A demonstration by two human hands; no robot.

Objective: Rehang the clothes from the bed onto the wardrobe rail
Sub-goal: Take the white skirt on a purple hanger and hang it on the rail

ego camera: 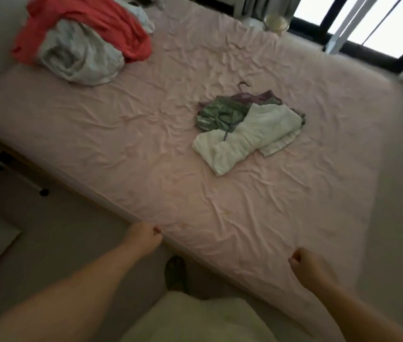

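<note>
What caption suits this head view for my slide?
Both hands, left and right, empty at the bed edge; clothes wait.

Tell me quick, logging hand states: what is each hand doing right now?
Left hand: fingers curled, holding nothing.
Right hand: fingers curled, holding nothing.

The room is dim, lit only by daylight from the window (378, 25) at far right, whose panes are blown out to white. The pink bed sheet (170, 144) takes soft, even light, with faint shadows in its wrinkles. The whole frame is soft with motion blur, and wide-angle distortion bends the edges.
</note>
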